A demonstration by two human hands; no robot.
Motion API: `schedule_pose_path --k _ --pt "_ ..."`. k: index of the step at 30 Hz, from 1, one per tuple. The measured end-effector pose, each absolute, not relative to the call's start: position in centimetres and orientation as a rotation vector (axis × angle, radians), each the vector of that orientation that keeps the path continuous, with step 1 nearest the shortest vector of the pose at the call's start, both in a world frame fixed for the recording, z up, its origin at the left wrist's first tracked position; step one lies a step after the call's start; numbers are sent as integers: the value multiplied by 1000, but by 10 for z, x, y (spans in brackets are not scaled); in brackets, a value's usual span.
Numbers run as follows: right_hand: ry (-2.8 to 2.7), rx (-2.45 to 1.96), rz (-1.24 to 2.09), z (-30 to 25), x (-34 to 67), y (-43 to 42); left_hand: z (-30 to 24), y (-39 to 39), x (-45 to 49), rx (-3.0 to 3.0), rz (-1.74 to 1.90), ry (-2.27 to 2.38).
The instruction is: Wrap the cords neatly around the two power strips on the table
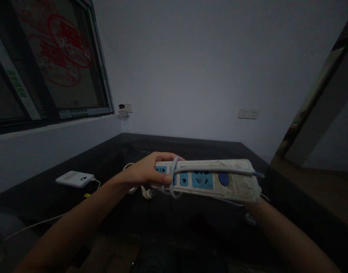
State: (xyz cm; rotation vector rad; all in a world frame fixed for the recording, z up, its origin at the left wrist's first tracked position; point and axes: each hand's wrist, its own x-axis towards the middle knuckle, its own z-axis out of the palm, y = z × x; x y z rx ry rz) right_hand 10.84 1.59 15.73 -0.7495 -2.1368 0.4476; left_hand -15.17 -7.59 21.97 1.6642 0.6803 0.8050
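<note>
A white power strip (233,185) with blue sockets and a round blue switch is held up above the black tabletop, its right end a little lower. My left hand (151,167) grips its left end, thumb on the front face. The grey cord (210,169) runs along the strip's top and loops around it beside my left thumb. Behind the strip's right end is my right hand; its fingers are hidden and only the wrist and forearm show. A white plug (147,192) hangs or lies just below my left hand; I cannot tell which.
On the black table (168,142), a white power bank (75,179) lies at the left with a thin white cable (34,225) trailing off. Another pale plug (250,218) lies near my right wrist. Wall sockets (248,113) are on the back wall; a window (63,57) is at left.
</note>
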Motion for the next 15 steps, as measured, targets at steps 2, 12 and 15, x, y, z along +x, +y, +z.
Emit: schedule_pose_path --k 2,12,15 --pt "-2261 -783 579 169 99 26 221 -79 -149 1794 711 749" --pt "-2234 -1121 391 232 83 15 190 -73 -142 2409 706 1207" --pt "-2189 -1159 251 233 79 -2 177 -63 -144 2401 790 1306"
